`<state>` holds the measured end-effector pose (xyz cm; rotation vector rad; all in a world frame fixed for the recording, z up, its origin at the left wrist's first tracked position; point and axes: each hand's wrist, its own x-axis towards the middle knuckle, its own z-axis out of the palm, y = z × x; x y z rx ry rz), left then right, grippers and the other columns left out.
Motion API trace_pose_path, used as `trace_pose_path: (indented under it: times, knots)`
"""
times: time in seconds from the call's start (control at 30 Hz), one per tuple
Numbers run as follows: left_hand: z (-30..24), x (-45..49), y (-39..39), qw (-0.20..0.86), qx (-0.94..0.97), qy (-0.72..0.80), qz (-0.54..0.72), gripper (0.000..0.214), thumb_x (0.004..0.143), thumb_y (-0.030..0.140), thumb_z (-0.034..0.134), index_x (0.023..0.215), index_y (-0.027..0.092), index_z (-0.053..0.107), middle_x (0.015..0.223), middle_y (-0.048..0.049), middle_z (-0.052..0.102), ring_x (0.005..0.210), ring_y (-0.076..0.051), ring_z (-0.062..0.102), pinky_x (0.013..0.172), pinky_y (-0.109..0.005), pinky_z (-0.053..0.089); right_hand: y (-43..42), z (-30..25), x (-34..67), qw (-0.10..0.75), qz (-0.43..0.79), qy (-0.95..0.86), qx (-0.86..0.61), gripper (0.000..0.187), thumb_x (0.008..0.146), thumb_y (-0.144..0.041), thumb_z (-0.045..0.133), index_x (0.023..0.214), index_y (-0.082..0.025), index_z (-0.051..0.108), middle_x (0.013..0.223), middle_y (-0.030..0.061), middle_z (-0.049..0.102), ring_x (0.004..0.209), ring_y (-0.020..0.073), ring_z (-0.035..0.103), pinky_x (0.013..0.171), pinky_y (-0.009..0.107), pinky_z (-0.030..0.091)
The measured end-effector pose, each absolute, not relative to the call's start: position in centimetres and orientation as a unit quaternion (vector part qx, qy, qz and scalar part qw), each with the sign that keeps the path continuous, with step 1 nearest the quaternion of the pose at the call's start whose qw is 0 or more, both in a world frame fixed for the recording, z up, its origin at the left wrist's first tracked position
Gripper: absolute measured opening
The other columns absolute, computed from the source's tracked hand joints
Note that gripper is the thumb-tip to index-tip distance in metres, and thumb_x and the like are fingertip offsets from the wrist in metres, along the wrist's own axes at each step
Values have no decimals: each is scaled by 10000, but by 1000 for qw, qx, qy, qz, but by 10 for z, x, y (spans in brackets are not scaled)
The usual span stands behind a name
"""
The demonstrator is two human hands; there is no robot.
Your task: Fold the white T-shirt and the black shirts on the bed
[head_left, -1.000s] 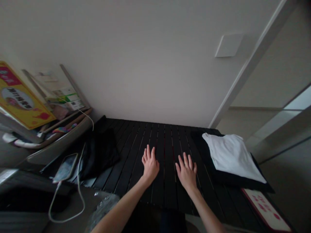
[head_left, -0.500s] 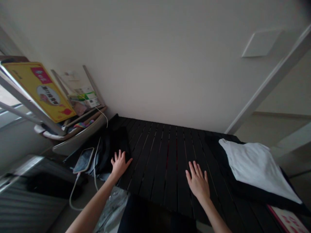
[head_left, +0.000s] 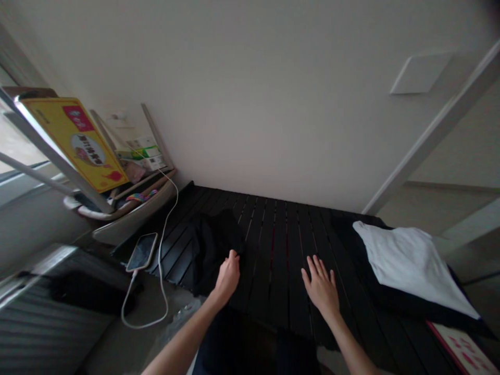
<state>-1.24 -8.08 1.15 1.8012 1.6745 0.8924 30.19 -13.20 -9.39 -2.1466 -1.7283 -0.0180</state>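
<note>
Black cloth [head_left: 213, 255] lies bunched on the slatted black bench [head_left: 281, 234], left of centre. The left hand [head_left: 227, 278] sits at the near right edge of the cloth. Its fingers [head_left: 233, 258] are together and curled against the fabric; whether they clamp it cannot be determined. The right hand [head_left: 321, 288] lies palm down on the slats, well apart from the cloth, with its fingers [head_left: 314, 265] spread apart and holding nothing.

Adjacent items: a white cloth [head_left: 410, 265] rests on a black pad [head_left: 375, 286] at the right side of the bench, and a card with red print [head_left: 463, 349] sits at the lower right corner. A smartphone [head_left: 141, 252] lies face up at the left edge of the bench, its white charging cable [head_left: 161, 276] looping below. A yellow printed board [head_left: 74, 138] leans above a tray of mixed items [head_left: 133, 208] at upper left.
</note>
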Motion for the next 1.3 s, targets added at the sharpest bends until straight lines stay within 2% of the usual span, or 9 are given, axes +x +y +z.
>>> trace_pose_path:
  times: [0.13,0.3,0.47,0.67,0.8,0.97,1.07,1.17,1.3]
  knots:
    - [34,34,-86,341,631,556,420,231,895,407,451,792,216,531,708,7,560,664,-142,553,655,-239,444,-133,-91,308,326,-2,-574,-751,716,927,-542,266,1466,-73,304,1484,201,377,1381,293,323,1098,483,293]
    - [66,53,-52,370,543,546,520,376,895,560,367,867,213,511,775,18,554,680,-124,546,649,-219,464,-137,-87,315,487,21,-465,-739,707,941,-535,249,1468,-64,275,1490,214,355,1382,308,314,1105,508,275]
    - [69,19,-18,326,501,609,522,299,900,473,367,858,209,501,773,4,546,754,-163,582,695,-263,486,-138,-89,320,536,35,-412,-735,675,942,-535,255,1432,-82,354,1445,211,423,1346,311,376,1091,513,290]
    - [47,-32,-33,261,551,665,431,252,798,195,515,1050,190,507,1052,-94,607,1042,-248,579,944,-443,425,-132,-92,321,493,1,-464,-736,665,934,-545,289,1341,-53,474,1342,238,525,1270,324,464,1044,503,364]
    - [30,-5,-66,302,673,588,330,225,723,196,642,944,231,619,1049,-44,671,1103,-247,582,1013,-428,396,-130,-93,317,382,-35,-545,-745,638,903,-544,386,1303,-65,517,1300,214,567,1291,345,421,1042,518,363]
    - [10,60,-97,242,810,513,149,765,591,331,810,1296,271,516,1527,-73,334,1420,-435,100,1085,-694,30,-133,-91,311,288,-67,-620,-726,562,898,-449,426,1350,-120,480,1380,163,513,1356,325,326,1042,493,370]
    - [8,80,-100,227,814,517,134,540,723,194,676,1248,226,552,1498,-98,384,1426,-408,114,1077,-686,-60,-135,-89,310,272,-67,-641,-714,523,885,-396,434,1343,-148,482,1407,137,492,1356,310,322,1040,482,375]
    - [20,78,-94,286,782,522,184,333,835,111,455,1118,209,602,1208,-83,649,1320,-303,417,1119,-611,80,-136,-88,311,276,-53,-635,-719,566,844,-326,457,1383,-156,421,1422,128,471,1343,301,339,1032,475,383]
    - [43,57,-81,365,747,500,242,285,912,267,378,1075,206,604,1009,-32,701,1003,-210,634,969,-369,430,-137,-86,313,271,-38,-641,-717,609,825,-301,449,1413,-164,361,1448,122,434,1357,305,317,1065,522,322]
